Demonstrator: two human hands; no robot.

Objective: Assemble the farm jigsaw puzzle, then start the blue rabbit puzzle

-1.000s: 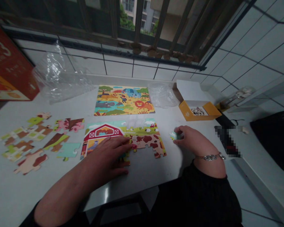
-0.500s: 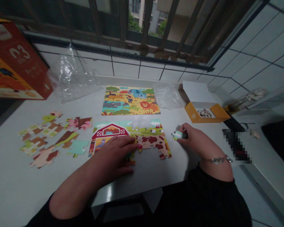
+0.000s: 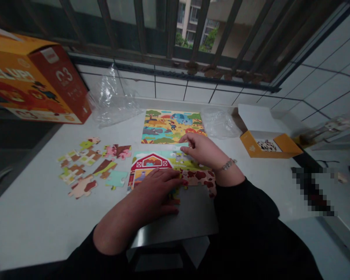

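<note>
The partly assembled farm puzzle (image 3: 151, 160), with a red barn and a brown-spotted cow, lies on the white table. My left hand (image 3: 160, 188) rests flat across its lower middle, fingers apart. At its top edge my right hand (image 3: 196, 147) pinches a pale blue and green piece (image 3: 179, 147), which lies at the gap between barn and right side. Loose pieces are spread at the left, among them a cow-patterned piece (image 3: 83, 186), a pale blue piece (image 3: 116, 178) and a pink pig piece (image 3: 118, 151).
Behind the puzzle lies a finished animal puzzle (image 3: 157, 130). An open yellow box (image 3: 251, 146) stands at the right, a large orange box (image 3: 67, 85) at the back left. Clear plastic bags (image 3: 113, 105) lie near the wall.
My right hand has carried the piece from right of the puzzle to the gap at its top edge. My left hand stays on the puzzle. The view has shifted left.
</note>
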